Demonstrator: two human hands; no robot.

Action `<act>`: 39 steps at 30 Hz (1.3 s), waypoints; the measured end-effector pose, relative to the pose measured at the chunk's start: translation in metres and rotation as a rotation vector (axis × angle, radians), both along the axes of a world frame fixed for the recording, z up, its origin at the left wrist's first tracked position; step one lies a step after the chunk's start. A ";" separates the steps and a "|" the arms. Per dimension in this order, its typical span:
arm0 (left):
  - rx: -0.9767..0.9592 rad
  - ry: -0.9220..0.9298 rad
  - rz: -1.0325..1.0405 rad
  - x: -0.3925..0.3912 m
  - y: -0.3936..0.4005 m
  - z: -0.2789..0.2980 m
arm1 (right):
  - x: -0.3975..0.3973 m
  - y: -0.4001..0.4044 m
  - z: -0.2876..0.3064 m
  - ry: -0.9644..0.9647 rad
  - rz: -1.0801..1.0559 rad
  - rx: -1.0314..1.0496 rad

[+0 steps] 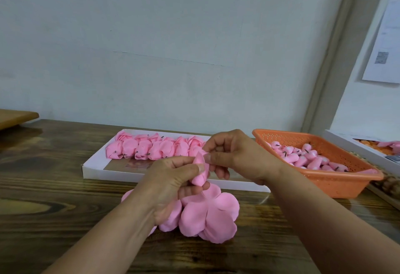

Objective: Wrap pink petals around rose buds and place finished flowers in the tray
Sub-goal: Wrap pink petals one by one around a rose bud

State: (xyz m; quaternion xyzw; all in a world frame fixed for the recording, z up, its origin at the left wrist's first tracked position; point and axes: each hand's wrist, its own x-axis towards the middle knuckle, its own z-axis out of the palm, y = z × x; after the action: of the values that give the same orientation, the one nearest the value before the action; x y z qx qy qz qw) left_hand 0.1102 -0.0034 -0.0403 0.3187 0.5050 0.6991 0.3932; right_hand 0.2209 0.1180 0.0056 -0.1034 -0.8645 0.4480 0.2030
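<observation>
My left hand (pixel 173 178) grips a pink rose bud with a petal folded round it (pixel 201 172), held above the table. My right hand (pixel 233 157) pinches the upper edge of that same petal from the right. Below the hands lies a stack of loose pink petals (pixel 207 215) on the wooden table. Behind the hands a flat white tray (pixel 97 165) holds a row of finished pink flowers (pixel 149 148) along its far side. An orange basket (pixel 337 185) at the right holds several pink buds (pixel 303 159).
The dark wooden table (pixel 54 187) runs to a pale wall behind. A white box (pixel 346 141) with orange and pink pieces sits at the far right edge. A wooden board (pixel 15 118) juts in at the far left.
</observation>
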 end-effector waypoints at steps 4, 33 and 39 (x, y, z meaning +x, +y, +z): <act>-0.014 0.012 0.021 -0.001 0.003 0.001 | -0.002 -0.002 0.001 0.005 -0.024 0.001; -0.074 -0.082 -0.448 0.000 0.007 -0.008 | 0.000 -0.019 0.001 0.117 -0.026 0.165; -0.058 -0.344 -0.203 0.002 0.015 -0.002 | 0.011 -0.036 -0.043 0.605 -0.457 0.450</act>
State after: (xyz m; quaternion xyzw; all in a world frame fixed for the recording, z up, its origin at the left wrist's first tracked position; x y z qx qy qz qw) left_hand 0.1117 0.0111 -0.0421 0.2324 0.4156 0.6853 0.5511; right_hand 0.2321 0.0819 -0.0372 -0.1095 -0.7971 0.2020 0.5584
